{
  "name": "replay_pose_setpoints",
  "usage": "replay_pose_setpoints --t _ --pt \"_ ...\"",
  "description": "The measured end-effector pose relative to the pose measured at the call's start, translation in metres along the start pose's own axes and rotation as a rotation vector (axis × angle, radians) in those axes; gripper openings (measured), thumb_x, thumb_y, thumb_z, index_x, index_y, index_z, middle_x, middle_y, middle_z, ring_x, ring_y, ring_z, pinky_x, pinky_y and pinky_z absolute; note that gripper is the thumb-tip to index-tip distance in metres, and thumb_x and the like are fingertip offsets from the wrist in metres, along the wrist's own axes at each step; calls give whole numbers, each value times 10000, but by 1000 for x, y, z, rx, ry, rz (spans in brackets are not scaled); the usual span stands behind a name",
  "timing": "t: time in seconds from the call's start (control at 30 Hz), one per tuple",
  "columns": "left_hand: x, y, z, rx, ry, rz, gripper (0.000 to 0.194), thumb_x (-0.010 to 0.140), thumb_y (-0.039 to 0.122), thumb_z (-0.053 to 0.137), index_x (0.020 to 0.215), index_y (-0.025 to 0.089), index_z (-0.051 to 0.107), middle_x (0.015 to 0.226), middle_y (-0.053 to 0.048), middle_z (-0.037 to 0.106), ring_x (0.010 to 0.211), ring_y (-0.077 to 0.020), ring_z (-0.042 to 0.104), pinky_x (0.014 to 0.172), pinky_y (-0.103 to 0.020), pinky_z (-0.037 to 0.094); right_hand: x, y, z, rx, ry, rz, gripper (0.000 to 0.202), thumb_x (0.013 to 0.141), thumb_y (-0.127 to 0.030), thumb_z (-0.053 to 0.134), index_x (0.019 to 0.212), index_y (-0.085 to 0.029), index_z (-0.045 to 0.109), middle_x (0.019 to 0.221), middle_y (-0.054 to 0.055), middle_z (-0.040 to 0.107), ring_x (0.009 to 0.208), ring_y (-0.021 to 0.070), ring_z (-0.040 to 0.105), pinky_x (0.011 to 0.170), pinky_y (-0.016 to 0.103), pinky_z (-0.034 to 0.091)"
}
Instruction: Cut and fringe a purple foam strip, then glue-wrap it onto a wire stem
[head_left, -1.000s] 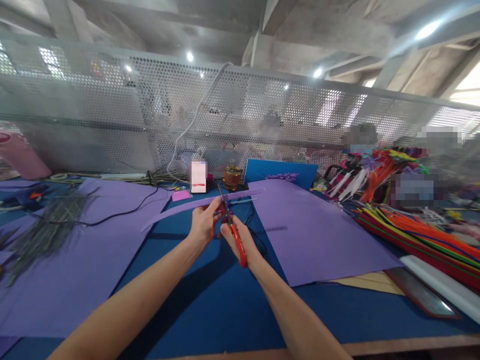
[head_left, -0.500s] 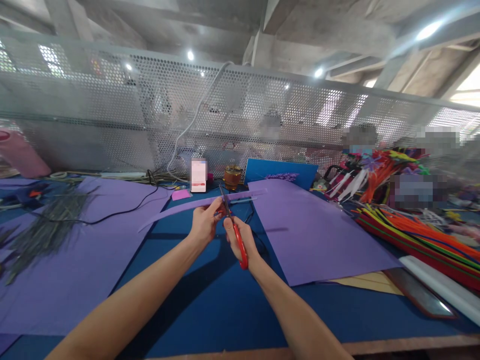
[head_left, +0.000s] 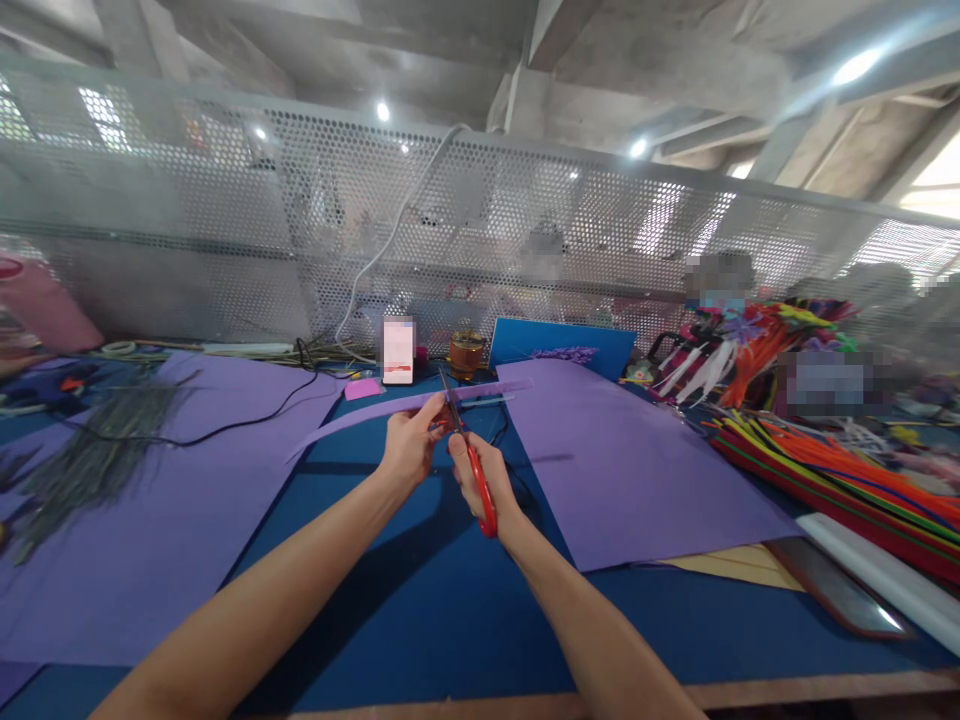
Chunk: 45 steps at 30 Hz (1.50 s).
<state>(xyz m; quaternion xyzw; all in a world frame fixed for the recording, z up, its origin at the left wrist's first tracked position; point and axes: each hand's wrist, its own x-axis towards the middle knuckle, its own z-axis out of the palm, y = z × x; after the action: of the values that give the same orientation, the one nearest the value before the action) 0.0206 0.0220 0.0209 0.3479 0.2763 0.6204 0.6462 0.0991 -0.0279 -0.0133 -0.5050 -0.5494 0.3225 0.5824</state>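
In the head view my left hand (head_left: 411, 440) pinches a long, narrow purple paper strip (head_left: 356, 413) that curves away to the left and reaches right past my fingers. My right hand (head_left: 484, 475) is wrapped round the red handles of a pair of scissors (head_left: 484, 490). Their dark blades point up and slightly left, across the strip close to my left fingertips. Both hands are close together above the blue tabletop (head_left: 427, 600). Whether the blades have cut into the strip is too small to tell.
Large purple sheets (head_left: 630, 470) lie left and right, with dried grey-green stems (head_left: 105, 450) on the left one. A lit phone (head_left: 398, 350) and an amber jar (head_left: 466, 355) stand behind my hands. Colourful pipe cleaners (head_left: 847, 490) pile up at right. A perforated metal screen (head_left: 480, 220) rises behind.
The left end of the purple strip has shifted slightly to the right. My hands and the scissors have hardly moved. Part of another person's hand now shows at the far left edge.
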Motion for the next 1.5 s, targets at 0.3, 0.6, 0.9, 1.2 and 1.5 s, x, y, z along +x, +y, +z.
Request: replay_pose_setpoints --t 0.3,0.6,0.9,1.2,1.5 --pt "2 0 -2 -17 -4 -23 270 445 302 766 546 101 617 508 -13 582 504 -108 535 527 -251 431 -1 1 -1 1 -13 12 420 767 -574 436 718 -164 512 446 -61 336 364 70 277 337 219 234" --pt "5 -2 -4 -20 -19 -14 276 443 302 765 549 102 606 517 -14 589 522 -117 551 549 -262 446 3 7 -3 -17 -36 -9 467 750 -614 424 743 -155 512 457 -59 380 353 56 308 332 197 254" --pt "8 2 -3 -16 37 47 294 445 305 771 588 104 610 533 -10 584 529 -111 546 513 -247 436 2 5 -5 -3 -157 -105 505 718 -650 417 876 -175 489 594 5 546 477 106 461 408 219 332" --pt "4 -2 -3 16 11 15 305 445 320 770 582 95 618 545 -21 599 532 -124 555 553 -270 446 4 5 -7 -109 -96 -90 527 735 -624 421 886 -131 529 545 -8 491 468 108 448 441 235 350" --pt "3 -5 -4 10 -20 12 272 467 304 762 591 101 630 544 -12 592 525 -110 537 550 -260 435 2 6 -3 -78 -36 -28 473 762 -617 378 735 -160 498 467 -61 385 370 65 324 338 189 259"
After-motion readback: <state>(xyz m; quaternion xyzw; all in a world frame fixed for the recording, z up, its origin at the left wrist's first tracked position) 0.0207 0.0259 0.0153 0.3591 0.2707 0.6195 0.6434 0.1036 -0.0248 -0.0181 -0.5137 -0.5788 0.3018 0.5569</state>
